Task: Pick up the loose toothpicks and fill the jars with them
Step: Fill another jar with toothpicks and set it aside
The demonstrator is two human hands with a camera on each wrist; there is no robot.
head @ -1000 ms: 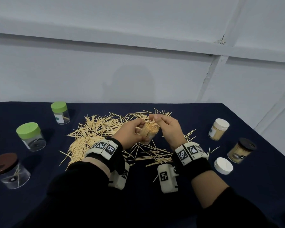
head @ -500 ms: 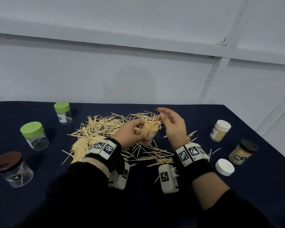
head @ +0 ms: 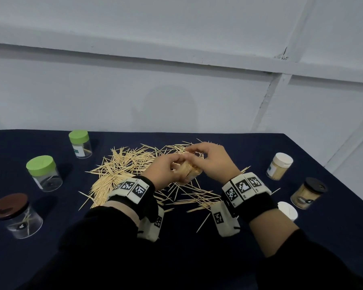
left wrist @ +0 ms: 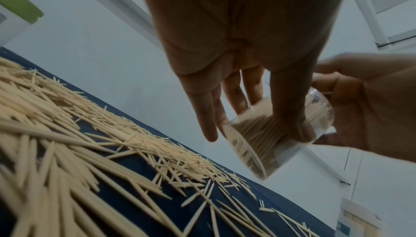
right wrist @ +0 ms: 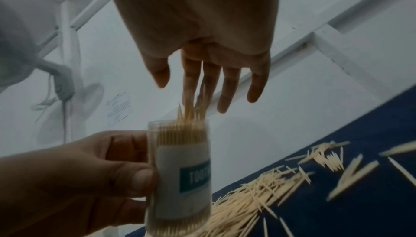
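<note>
The left hand point(head: 165, 171) grips a clear open jar point(right wrist: 180, 173) packed with toothpicks, thumb on the near side and fingers point(left wrist: 206, 116) curled round its wall, holding it clear of the worktop point(head: 249, 147) above the heap of loose toothpicks point(head: 122, 168). The right hand point(head: 213, 162) is over the jar's mouth; in the right wrist view its fingers point(right wrist: 226, 89) are straight and spread, the index and middle fingertips down among the toothpick tips that stand above the rim, with nothing clamped. The jar bears a white label with a teal band. To the left of the heap stand two green-lidded jars point(head: 44, 173) and, nearer the person, a brown-lidded jar point(head: 16, 216) with a few toothpicks inside. To the right of the heap stand a white-lidded jar point(head: 279, 165) and a black-lidded jar point(head: 308, 192), both full, and a loose white lid point(head: 288, 210) lies close by the right wrist.
</note>
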